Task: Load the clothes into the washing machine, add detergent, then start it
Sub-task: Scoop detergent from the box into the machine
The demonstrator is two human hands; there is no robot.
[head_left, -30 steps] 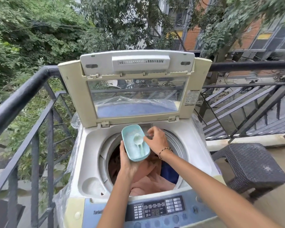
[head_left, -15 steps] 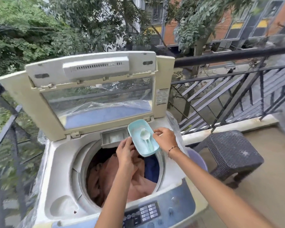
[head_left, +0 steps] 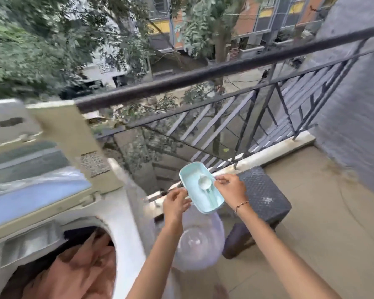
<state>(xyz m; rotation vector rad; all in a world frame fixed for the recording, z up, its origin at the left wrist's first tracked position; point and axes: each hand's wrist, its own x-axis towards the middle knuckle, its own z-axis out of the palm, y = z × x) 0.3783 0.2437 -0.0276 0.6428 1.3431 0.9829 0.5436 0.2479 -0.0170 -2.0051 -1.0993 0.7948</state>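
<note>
The top-loading washing machine (head_left: 125,214) stands at the left with its lid (head_left: 73,134) raised. Pink and dark clothes (head_left: 82,268) fill its drum. To the right of the machine, over the balcony floor, my two hands hold a pale blue detergent container (head_left: 201,186) that carries a small white scoop (head_left: 205,181). My left hand (head_left: 175,201) grips the container's near left edge. My right hand (head_left: 230,188) pinches its right edge, close to the scoop.
A dark woven stool (head_left: 266,197) stands just right of my hands. A pale translucent tub (head_left: 200,240) sits on the floor below them. The black balcony railing (head_left: 225,70) runs behind, and a grey wall (head_left: 358,117) closes the right side.
My view has swung right, away from the drum. Both hands have carried the container from above the machine's opening to the right, past its edge, towards the stool.
</note>
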